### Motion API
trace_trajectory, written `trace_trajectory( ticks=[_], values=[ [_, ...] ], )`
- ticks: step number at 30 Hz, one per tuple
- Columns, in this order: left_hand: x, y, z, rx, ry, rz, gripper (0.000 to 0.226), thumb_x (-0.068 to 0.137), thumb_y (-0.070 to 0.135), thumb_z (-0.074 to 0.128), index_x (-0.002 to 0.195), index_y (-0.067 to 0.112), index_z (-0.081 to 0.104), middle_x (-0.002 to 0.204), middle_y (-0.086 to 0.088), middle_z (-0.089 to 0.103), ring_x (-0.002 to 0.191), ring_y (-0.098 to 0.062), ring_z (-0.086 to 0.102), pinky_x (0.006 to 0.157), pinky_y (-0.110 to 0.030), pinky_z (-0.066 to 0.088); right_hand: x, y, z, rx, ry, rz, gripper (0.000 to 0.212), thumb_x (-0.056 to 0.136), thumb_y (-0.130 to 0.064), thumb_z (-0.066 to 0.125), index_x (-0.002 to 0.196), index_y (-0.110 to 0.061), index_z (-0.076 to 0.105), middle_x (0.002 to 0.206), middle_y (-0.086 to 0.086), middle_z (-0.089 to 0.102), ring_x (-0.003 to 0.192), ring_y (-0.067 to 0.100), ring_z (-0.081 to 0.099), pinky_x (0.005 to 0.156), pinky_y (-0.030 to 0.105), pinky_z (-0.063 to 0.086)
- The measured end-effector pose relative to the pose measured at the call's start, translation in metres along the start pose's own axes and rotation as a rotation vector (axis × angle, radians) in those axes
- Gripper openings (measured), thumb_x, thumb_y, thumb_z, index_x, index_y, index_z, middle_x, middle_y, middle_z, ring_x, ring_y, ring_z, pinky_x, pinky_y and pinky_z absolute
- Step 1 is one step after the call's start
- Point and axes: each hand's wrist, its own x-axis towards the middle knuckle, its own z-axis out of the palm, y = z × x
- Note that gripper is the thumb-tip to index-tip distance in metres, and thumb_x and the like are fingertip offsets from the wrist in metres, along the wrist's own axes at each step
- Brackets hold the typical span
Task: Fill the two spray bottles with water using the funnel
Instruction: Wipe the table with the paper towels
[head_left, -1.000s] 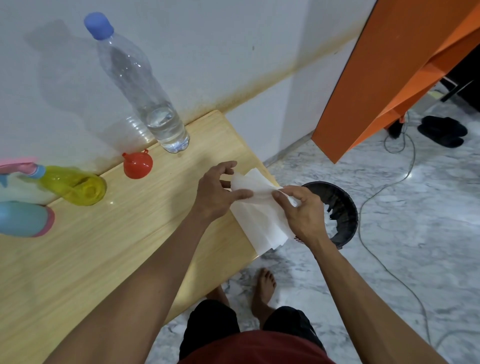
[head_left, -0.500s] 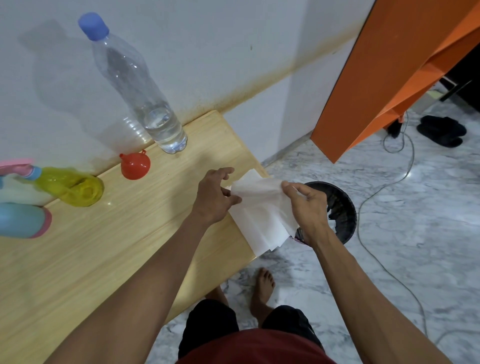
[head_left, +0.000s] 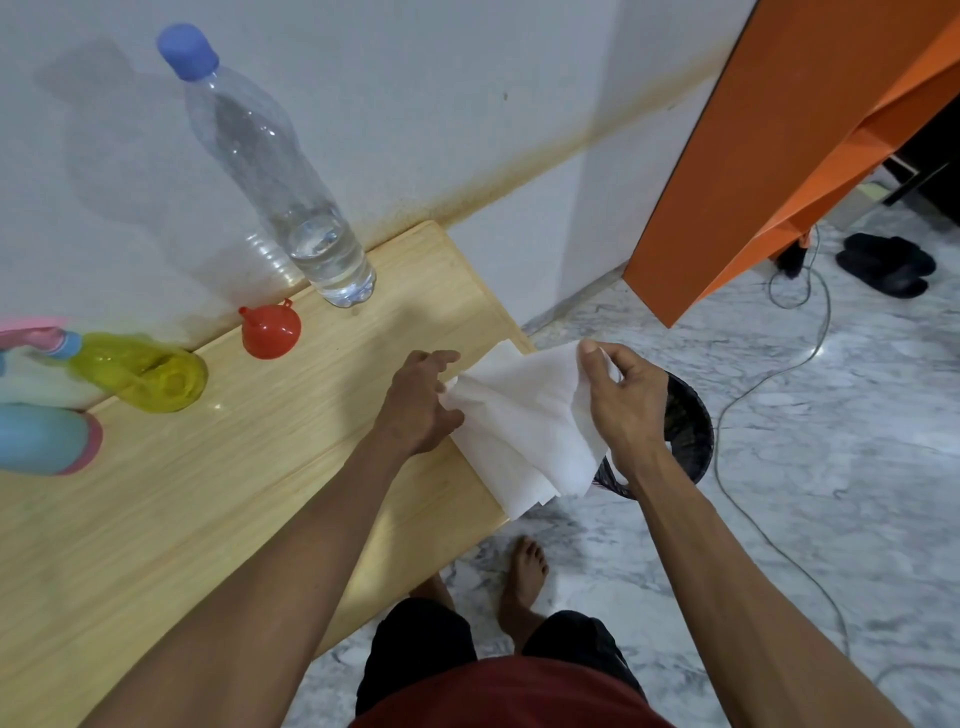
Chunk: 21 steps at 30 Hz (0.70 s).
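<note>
A yellow spray bottle (head_left: 140, 376) with a pink trigger head stands at the far left of the wooden table (head_left: 208, 493), next to a blue spray bottle (head_left: 47, 439). A red funnel (head_left: 270, 332) lies mouth-down near the wall. Behind it stands a clear water bottle (head_left: 291, 197) with a blue cap, holding water in its lower part. At the table's right end my right hand (head_left: 621, 402) pinches a white paper towel (head_left: 524, 423) by its upper corner. My left hand (head_left: 421, 402) touches the towel's left edge with loosely curled fingers.
A black waste bin (head_left: 685, 431) stands on the marble floor just right of the table end, below my right hand. An orange cabinet (head_left: 779, 145) leans in at upper right. A cable (head_left: 769, 364) and black slippers (head_left: 888, 265) lie on the floor.
My right hand has lifted the towel's corner up and to the right, toward the bin. My left hand has let the towel slip to its fingertips.
</note>
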Motion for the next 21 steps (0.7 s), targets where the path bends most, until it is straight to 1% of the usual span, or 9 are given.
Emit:
trace_trajectory(
  ticks=[3, 5, 8, 10, 12, 15, 16, 19, 21],
  values=[
    [0.000, 0.009, -0.005, -0.017, -0.051, 0.054, 0.084, 0.073, 0.011, 0.080, 0.149, 0.025, 0.044, 0.147, 0.000, 0.047, 0.131, -0.019, 0.048, 0.101, -0.028, 0.043, 0.002, -0.008, 0.004, -0.016, -0.045, -0.040, 0.017, 0.096, -0.039, 0.066, 0.090, -0.026, 0.077, 0.084, -0.014, 0.074, 0.086, 0.014, 0.071, 0.088, 0.046, 0.059],
    [0.001, 0.018, -0.008, -0.068, -0.060, 0.095, 0.081, 0.077, 0.017, 0.080, 0.148, 0.027, 0.045, 0.149, 0.003, 0.048, 0.136, -0.016, 0.045, 0.105, -0.028, 0.039, 0.005, -0.016, 0.007, 0.009, -0.084, -0.065, 0.018, 0.096, -0.037, 0.067, 0.091, -0.024, 0.078, 0.084, -0.012, 0.076, 0.085, 0.012, 0.071, 0.088, 0.042, 0.059],
    [0.007, 0.030, -0.014, -0.181, -0.004, 0.097, 0.064, 0.084, 0.030, 0.079, 0.143, 0.030, 0.053, 0.134, 0.004, 0.060, 0.124, -0.011, 0.054, 0.098, -0.026, 0.044, 0.010, -0.030, 0.009, 0.041, -0.158, -0.063, 0.015, 0.096, -0.035, 0.068, 0.087, -0.026, 0.076, 0.080, -0.013, 0.075, 0.078, 0.007, 0.070, 0.081, 0.035, 0.059],
    [0.010, 0.037, -0.018, -0.206, 0.022, 0.097, 0.051, 0.088, 0.035, 0.076, 0.136, 0.028, 0.060, 0.124, 0.005, 0.065, 0.114, -0.011, 0.058, 0.094, -0.028, 0.048, 0.015, -0.039, 0.009, 0.097, -0.192, -0.010, 0.016, 0.096, -0.035, 0.069, 0.093, -0.021, 0.077, 0.084, -0.004, 0.077, 0.077, 0.012, 0.071, 0.079, 0.038, 0.061],
    [0.013, 0.040, -0.022, -0.217, 0.020, 0.092, 0.031, 0.091, 0.033, 0.072, 0.120, 0.023, 0.070, 0.112, 0.006, 0.072, 0.103, -0.014, 0.065, 0.087, -0.032, 0.054, 0.021, -0.046, 0.009, 0.158, -0.205, 0.055, 0.019, 0.096, -0.034, 0.068, 0.100, -0.017, 0.076, 0.091, 0.009, 0.077, 0.078, 0.019, 0.071, 0.078, 0.041, 0.061],
    [0.016, 0.039, -0.028, -0.324, 0.018, 0.030, 0.017, 0.094, 0.031, 0.069, 0.100, 0.016, 0.074, 0.095, -0.004, 0.075, 0.084, -0.019, 0.070, 0.079, -0.040, 0.056, 0.031, -0.050, 0.007, 0.238, -0.242, 0.167, 0.018, 0.093, -0.032, 0.072, 0.102, -0.015, 0.074, 0.090, 0.011, 0.076, 0.078, 0.026, 0.069, 0.077, 0.043, 0.060],
    [0.017, 0.039, -0.029, -0.379, 0.020, 0.010, 0.019, 0.094, 0.030, 0.069, 0.098, 0.012, 0.074, 0.094, -0.009, 0.075, 0.080, -0.018, 0.068, 0.076, -0.038, 0.055, 0.034, -0.049, 0.005, 0.251, -0.273, 0.205, 0.023, 0.087, -0.032, 0.078, 0.104, -0.016, 0.074, 0.094, 0.011, 0.077, 0.081, 0.027, 0.071, 0.079, 0.044, 0.061],
    [0.019, 0.038, -0.033, -0.529, 0.056, -0.070, 0.027, 0.096, 0.026, 0.068, 0.097, 0.000, 0.070, 0.089, -0.013, 0.073, 0.073, -0.014, 0.067, 0.073, -0.036, 0.052, 0.041, -0.040, -0.001, 0.140, -0.385, 0.263, 0.062, 0.059, -0.039, 0.094, 0.114, -0.025, 0.069, 0.108, 0.010, 0.077, 0.095, 0.033, 0.075, 0.083, 0.059, 0.060],
    [0.021, 0.039, -0.035, -0.654, 0.062, -0.145, 0.027, 0.097, 0.022, 0.067, 0.102, -0.004, 0.068, 0.094, -0.015, 0.074, 0.073, -0.018, 0.073, 0.076, -0.041, 0.059, 0.040, -0.034, -0.003, 0.127, -0.469, 0.287, 0.078, 0.053, -0.031, 0.095, 0.124, -0.024, 0.063, 0.107, 0.008, 0.078, 0.097, 0.032, 0.075, 0.086, 0.056, 0.060]
  ],
)
